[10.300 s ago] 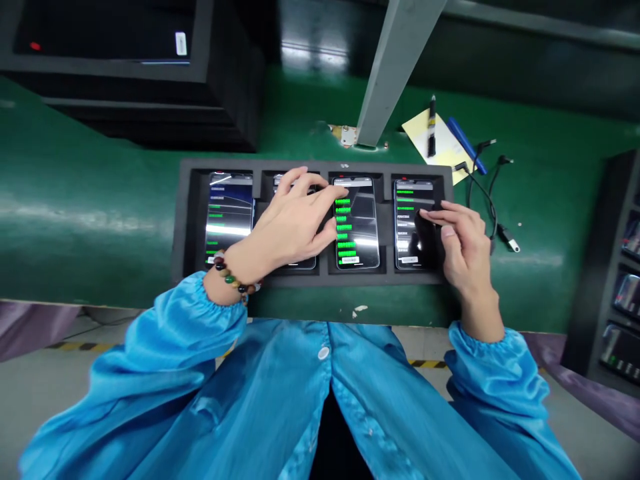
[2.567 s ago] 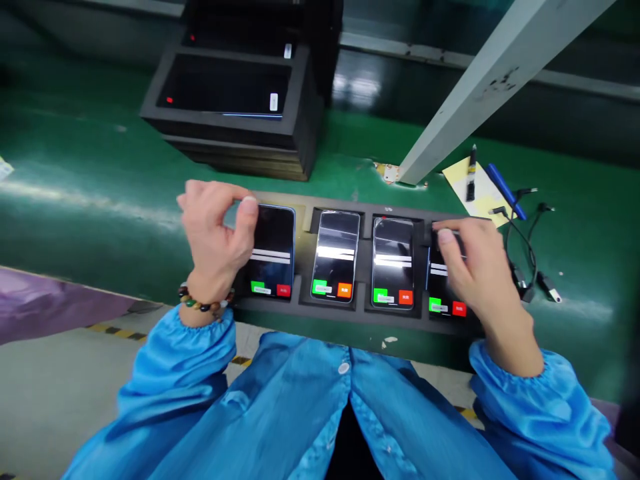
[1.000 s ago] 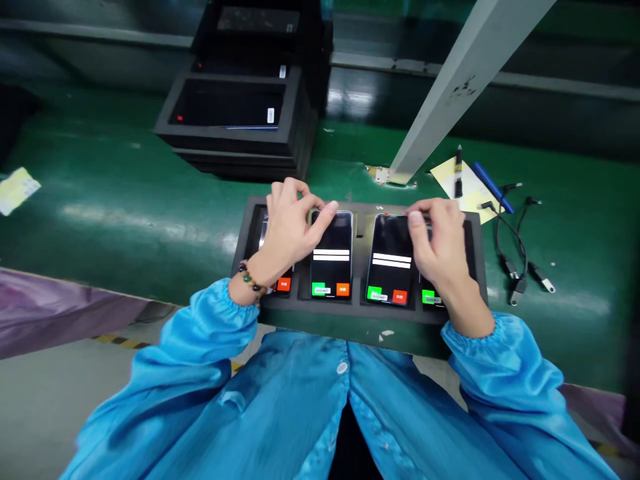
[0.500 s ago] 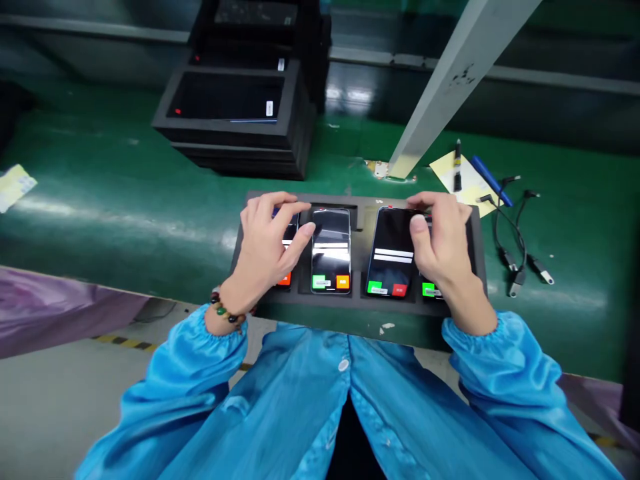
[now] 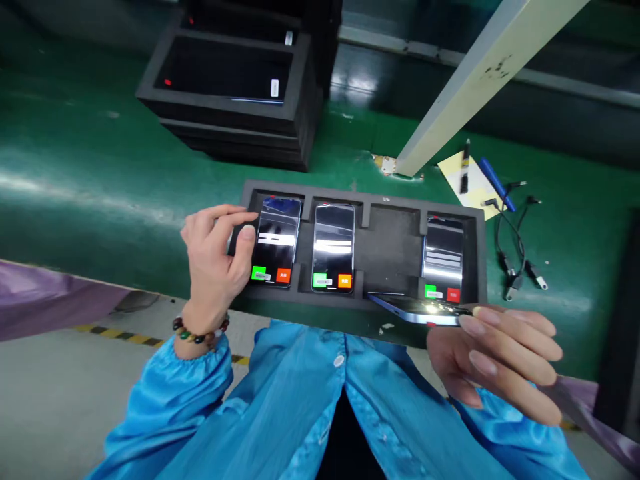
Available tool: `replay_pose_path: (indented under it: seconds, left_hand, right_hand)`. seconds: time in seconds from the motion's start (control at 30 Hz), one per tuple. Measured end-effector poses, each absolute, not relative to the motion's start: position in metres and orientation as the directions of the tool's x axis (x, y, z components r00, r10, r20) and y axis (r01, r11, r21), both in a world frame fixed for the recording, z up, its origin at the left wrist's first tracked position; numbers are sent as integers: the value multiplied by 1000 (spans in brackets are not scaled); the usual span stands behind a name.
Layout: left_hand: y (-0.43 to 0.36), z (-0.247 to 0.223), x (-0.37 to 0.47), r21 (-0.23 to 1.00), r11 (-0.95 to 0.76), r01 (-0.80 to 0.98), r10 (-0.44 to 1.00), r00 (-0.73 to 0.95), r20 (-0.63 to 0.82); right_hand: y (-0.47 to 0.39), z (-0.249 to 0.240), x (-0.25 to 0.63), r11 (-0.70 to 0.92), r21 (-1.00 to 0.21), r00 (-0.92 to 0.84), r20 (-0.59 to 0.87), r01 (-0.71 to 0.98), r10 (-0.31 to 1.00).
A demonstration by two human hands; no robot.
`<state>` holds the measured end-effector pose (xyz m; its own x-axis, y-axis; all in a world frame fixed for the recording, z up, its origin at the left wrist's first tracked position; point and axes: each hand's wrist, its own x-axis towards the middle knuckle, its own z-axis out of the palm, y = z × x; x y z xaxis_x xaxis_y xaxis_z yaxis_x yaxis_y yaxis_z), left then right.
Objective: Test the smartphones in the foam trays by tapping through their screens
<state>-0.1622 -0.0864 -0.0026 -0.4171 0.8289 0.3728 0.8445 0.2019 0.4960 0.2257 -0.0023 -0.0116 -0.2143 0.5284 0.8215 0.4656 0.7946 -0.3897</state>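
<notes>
Head view: 1 phone [image 5: 413, 309] juts leftward from the right-hand grip [image 5: 503, 350].

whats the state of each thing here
leftmost phone: screen lit, in tray
second phone from left: screen lit, in tray
rightmost phone: screen lit, in tray
held phone: tilted nearly edge-on, in right hand
left hand: open, contact with leftmost phone unclear
phone in stacked tray: screen dark
cables: visible ends unplugged
pen: lying on yellow paper
</notes>
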Motion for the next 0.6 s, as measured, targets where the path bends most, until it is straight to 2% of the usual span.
replay_pose_path:
  seconds: [0.03, 0.07, 0.1, 0.17, 0.23, 0.27, 0.33, 0.4, 0.47, 0.6]
  left_hand:
    - [-88, -4, -164, 507, 209, 836, 827, -427, 364]
    - [-90, -5, -165, 514, 216, 830, 832, -432, 347]
    - [-91, -7, -166, 518, 223, 826, 838, -434, 331]
    - [-92, -10, -167, 526, 224, 820, 837, -438, 326]
    - [-92, -12, -168, 534, 219, 816, 840, -437, 323]
    - [-91, -14, -168, 540, 219, 813, 843, -436, 315]
    - [-90, -15, -168, 563, 215, 798, 854, -433, 288]
    - [-90, -17, -170, 592, 203, 780, 857, -434, 278]
    - [-93, -19, -173, 605, 189, 774, 866, -422, 269]
    - [-106, -30, -184, 680, 190, 708, 874, -437, 210]
  right_hand:
    - [7, -10, 220, 901, -175, -105, 967, 398, 234]
    - [18, -8, 213, 941, 7, -71, 997, 339, 18]
    - [30, -6, 207, 945, 42, -159, 987, 325, 11]
    - [53, -2, 197, 903, -178, -357, 875, 390, 326]
    - [72, 2, 188, 752, -422, -483, 584, 506, 653]
    - [80, 3, 185, 683, -491, -521, 441, 541, 730]
    - [93, 4, 179, 603, -556, -597, 222, 571, 771]
    - [101, 3, 177, 574, -582, -651, 98, 576, 753]
    - [98, 3, 183, 577, -576, -647, 106, 579, 755]
    - [59, -4, 226, 584, -528, -511, 295, 617, 807]
